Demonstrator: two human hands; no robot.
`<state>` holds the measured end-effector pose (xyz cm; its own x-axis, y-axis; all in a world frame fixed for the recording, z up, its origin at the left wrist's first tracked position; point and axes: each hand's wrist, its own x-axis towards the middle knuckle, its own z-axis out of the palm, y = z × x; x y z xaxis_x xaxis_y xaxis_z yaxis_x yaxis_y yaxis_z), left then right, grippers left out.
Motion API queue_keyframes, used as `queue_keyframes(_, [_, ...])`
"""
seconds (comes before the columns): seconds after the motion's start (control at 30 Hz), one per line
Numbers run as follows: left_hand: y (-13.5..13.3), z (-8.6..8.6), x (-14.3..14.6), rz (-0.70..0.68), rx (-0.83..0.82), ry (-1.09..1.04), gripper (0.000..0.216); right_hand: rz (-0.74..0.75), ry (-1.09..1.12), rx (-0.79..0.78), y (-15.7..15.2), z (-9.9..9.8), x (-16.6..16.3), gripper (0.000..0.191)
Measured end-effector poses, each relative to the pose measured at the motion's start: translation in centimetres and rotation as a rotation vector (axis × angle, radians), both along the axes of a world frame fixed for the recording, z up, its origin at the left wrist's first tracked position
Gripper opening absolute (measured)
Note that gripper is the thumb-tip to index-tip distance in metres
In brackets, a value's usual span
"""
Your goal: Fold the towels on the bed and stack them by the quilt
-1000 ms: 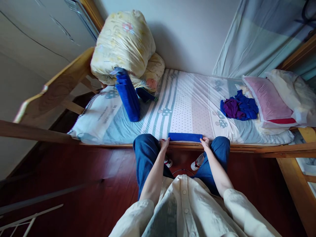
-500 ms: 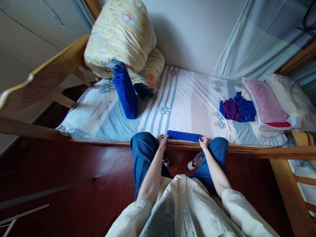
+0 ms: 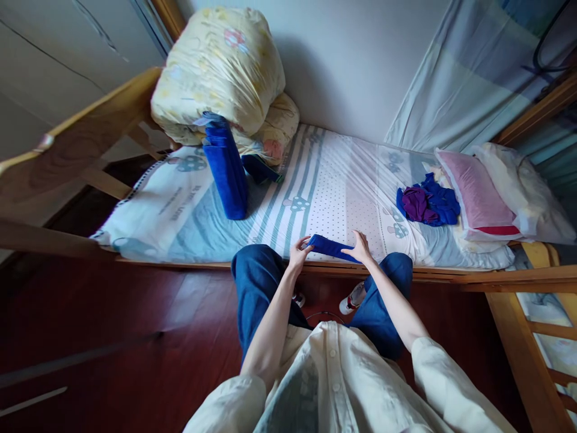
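A blue towel (image 3: 332,248), folded into a narrow strip, lies at the bed's front edge between my knees, its left end slightly raised. My left hand (image 3: 297,255) grips that left end between thumb and fingers. Over the right part is my right hand (image 3: 360,248), its thumb resting on the cloth and its fingers spread apart. Farther left on the bed rises a stack of folded blue towels (image 3: 226,174). To the right is a crumpled pile of blue cloth (image 3: 444,201) with a purple cloth (image 3: 418,203) on it.
A bundled yellow quilt (image 3: 220,72) sits at the bed's left end, with a dark folded item (image 3: 261,168) before it. A pink pillow (image 3: 480,195) lies at the right. The wooden bed rail (image 3: 433,275) runs along the front; a pale curtain (image 3: 433,90) hangs behind.
The folded towel has tilted, its left end lifting. My right hand has left the towel's right end, moved inward and spread its fingers. The left hand still has the left end.
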<state>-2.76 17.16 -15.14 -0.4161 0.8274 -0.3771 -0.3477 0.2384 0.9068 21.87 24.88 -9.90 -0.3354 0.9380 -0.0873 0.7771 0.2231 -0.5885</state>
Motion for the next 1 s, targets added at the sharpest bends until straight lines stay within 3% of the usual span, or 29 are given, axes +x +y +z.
queue_keyframes(0.13, [-0.8, 2.4, 0.2, -0.179, 0.175, -0.015, 0.066, 0.3, 0.032, -0.112, 1.9, 3.4, -4.6, 0.095])
queue_keyframes(0.3, [-1.1, 4.1, -0.1, -0.211, 0.24, 0.017, 0.067, 0.492, 0.056, -0.262, 2.0, 5.2, -8.1, 0.066])
queue_keyframes(0.4, [-1.0, 4.4, -0.4, -0.171, 0.233, 0.036, 0.071, 0.443, 0.048, -0.293, 1.2, 5.6, -8.9, 0.042])
queue_keyframes(0.5, [-0.9, 4.9, -0.4, -0.17, 0.214, 0.047, 0.075, 0.356, 0.101, -0.286, 0.4, 5.8, -9.4, 0.03])
queue_keyframes(0.67, [-0.6, 6.0, -0.6, -0.141, 0.221, 0.061, 0.081, 0.26, 0.254, -0.289, 0.0, 6.7, -10.7, 0.035])
queue_keyframes(0.77, [-0.1, 6.4, -1.4, -0.273, 0.19, 0.085, 0.082, 0.193, 0.405, -0.322, 0.5, 7.8, -11.7, 0.041])
queue_keyframes(0.87, [0.9, 6.5, -2.9, -0.389, 0.113, 0.234, 0.076, 0.074, 0.573, -0.321, 1.3, 9.2, -13.2, 0.047])
queue_keyframes(1.0, [2.9, 6.4, -6.0, -0.332, 0.059, 0.406, 0.067, -0.054, 0.733, -0.307, 2.5, 11.1, -16.3, 0.051])
